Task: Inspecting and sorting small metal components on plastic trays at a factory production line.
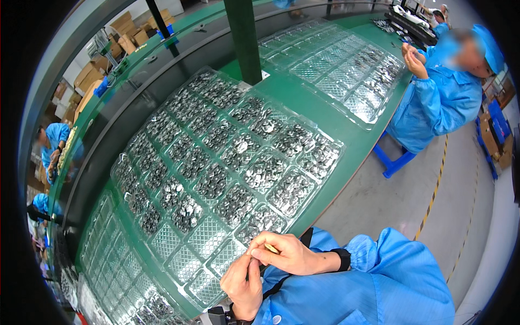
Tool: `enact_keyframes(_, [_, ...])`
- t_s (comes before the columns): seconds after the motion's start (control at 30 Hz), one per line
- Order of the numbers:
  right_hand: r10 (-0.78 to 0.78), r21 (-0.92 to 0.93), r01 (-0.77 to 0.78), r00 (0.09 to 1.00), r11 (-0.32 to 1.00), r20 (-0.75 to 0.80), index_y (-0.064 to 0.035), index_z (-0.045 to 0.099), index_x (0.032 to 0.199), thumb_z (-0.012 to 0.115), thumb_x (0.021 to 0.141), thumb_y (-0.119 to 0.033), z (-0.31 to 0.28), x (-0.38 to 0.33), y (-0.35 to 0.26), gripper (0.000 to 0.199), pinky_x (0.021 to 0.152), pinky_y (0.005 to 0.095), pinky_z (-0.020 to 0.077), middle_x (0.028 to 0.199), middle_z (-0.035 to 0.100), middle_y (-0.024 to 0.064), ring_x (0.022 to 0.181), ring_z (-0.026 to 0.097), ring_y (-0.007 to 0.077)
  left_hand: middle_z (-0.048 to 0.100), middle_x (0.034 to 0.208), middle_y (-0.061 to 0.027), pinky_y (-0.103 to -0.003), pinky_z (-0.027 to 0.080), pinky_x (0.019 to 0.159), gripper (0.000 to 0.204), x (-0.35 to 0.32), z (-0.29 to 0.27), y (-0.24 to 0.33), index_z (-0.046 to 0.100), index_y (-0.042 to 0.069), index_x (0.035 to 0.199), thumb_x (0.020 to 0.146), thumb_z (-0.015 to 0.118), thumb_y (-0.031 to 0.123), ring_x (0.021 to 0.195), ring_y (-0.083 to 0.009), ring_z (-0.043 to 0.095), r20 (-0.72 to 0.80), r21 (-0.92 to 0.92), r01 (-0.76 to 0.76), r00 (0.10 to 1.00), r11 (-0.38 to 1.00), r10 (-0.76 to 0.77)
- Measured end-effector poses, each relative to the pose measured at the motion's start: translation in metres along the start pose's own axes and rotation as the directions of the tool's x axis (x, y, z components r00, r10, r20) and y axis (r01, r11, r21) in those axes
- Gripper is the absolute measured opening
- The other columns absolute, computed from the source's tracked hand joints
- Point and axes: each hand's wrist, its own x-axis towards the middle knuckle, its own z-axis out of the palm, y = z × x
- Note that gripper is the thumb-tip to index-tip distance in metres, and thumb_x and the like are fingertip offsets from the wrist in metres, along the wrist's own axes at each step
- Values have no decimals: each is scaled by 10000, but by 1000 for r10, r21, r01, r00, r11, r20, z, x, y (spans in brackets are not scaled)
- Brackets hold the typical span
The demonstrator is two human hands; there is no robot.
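My left hand (242, 283) and my right hand (291, 254) meet at the fingertips over the near edge of a clear plastic compartment tray (221, 263). Both are closed in a pinch. A small gold-coloured piece (272, 248) sticks out between the thumb and fingers of my right hand; its kind cannot be told. Whatever lies between the left fingertips is hidden. Just beyond my hands, most of the tray's compartments hold heaps of small dark and silvery metal parts (236, 205). A few compartments on the near left side show their grid-patterned bottoms.
A second clear tray (111, 254) lies at left, a third (330, 92) at far right. A dark green post (244, 40) rises from the green tabletop (292, 97). A co-worker in blue (439, 103) sits at right. A dark rail (103, 130) runs behind the trays.
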Motion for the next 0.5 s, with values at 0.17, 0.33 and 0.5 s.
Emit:
enact_keyframes(0.17, [-10,8,10,1000,1000,-3,-30,550,998,523,913,-218,-1,-2,-2,208,544,223,398,681,526,6,632,471,45,624,723,-159,-301,448,552,117,0,0,0,613,-42,889,783,605,7,601,-250,616,-15,-5,-32,999,999,32])
enact_keyframes(0.33, [15,47,-15,1000,999,-4,-22,546,999,506,919,-193,-2,1,-6,192,542,219,395,678,517,2,625,465,52,628,743,-167,-312,454,562,135,3,2,0,614,-40,899,780,613,23,619,-270,620,-6,-1,-14,1000,1000,14])
enact_keyframes(0.5, [56,90,-55,998,994,-7,-28,548,1001,508,918,-188,-1,0,-3,184,558,214,398,686,523,2,642,470,48,626,729,-163,-328,475,550,88,5,2,2,603,-47,841,761,612,-12,606,-280,616,-5,7,-25,1000,1000,25])
